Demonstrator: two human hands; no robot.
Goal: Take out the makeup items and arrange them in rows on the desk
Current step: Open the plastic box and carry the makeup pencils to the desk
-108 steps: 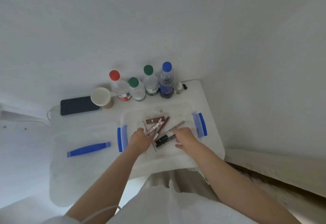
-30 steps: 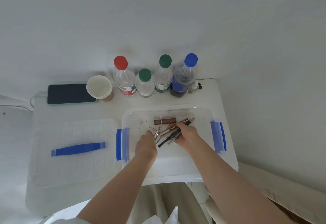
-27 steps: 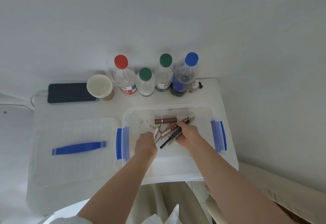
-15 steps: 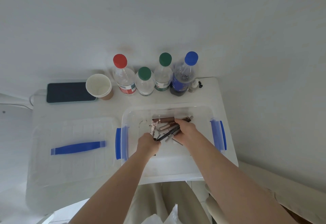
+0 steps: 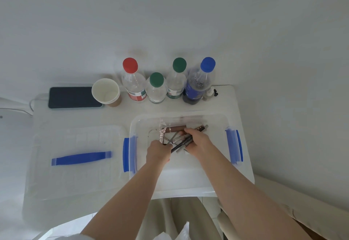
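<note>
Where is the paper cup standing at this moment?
In the head view the paper cup stands upright at the back left of the desk, between the dark phone and the red-capped bottle.

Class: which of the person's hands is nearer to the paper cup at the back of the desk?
Left. The left hand is in the clear box, below and right of the paper cup; the right hand lies further right.

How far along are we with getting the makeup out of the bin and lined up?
Done: the lid is off, lying left of the clear bin. In hand: both hands work inside the bin; the right hand grips a bundle of pencils, the left hand holds the ornate silver item. Left: the brown tube lies in the bin, and no rows on the desk.
</note>
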